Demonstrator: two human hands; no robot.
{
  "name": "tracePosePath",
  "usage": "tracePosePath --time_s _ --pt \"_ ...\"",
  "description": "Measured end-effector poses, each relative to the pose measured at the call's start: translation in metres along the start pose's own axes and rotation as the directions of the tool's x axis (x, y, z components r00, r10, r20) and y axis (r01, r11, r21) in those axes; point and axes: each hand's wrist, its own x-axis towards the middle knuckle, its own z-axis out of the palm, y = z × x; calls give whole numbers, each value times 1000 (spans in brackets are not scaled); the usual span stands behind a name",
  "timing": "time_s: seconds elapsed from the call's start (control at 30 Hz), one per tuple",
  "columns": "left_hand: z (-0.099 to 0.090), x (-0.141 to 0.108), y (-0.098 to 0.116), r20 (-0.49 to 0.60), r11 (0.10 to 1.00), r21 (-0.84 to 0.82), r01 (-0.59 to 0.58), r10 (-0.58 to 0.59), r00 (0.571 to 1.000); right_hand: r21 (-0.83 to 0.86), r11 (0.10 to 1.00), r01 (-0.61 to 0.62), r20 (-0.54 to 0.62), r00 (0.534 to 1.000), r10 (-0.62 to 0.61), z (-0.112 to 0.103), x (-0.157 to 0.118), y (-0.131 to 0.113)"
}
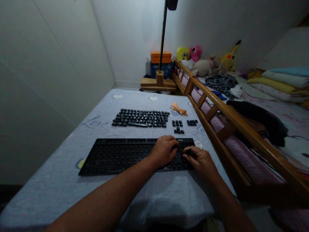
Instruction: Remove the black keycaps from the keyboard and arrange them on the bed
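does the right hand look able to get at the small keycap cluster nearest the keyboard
Probably yes: the keycap cluster lies just past the far edge of the keyboard, with nothing tall between. The right hand seems to hold a small dark item, which it might first put down.

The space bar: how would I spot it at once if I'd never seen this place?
Find the pale blue cloth, then the black keyboard base lying on it. Just beyond the base lies a block of loose black keycaps; in its nearest row sits the space bar, one long, thin strip beside much shorter keys.
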Motion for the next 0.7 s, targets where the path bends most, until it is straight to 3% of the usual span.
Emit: tracePosePath --time_s 0.23,0.5,0.7 --pt "0 0 -1 3 1000 0 -1 1 1000 -65 990 126 -74 989 -131 -1 -1 5" --pt "-1 0 1 8 1000 1 8 -8 1000 -129 986 103 108 990 -89 -16 3 3" --pt "0 -1 -1 4 1000 0 1 -1 1000 -140 972 191 102 979 -178 -15 2 6"
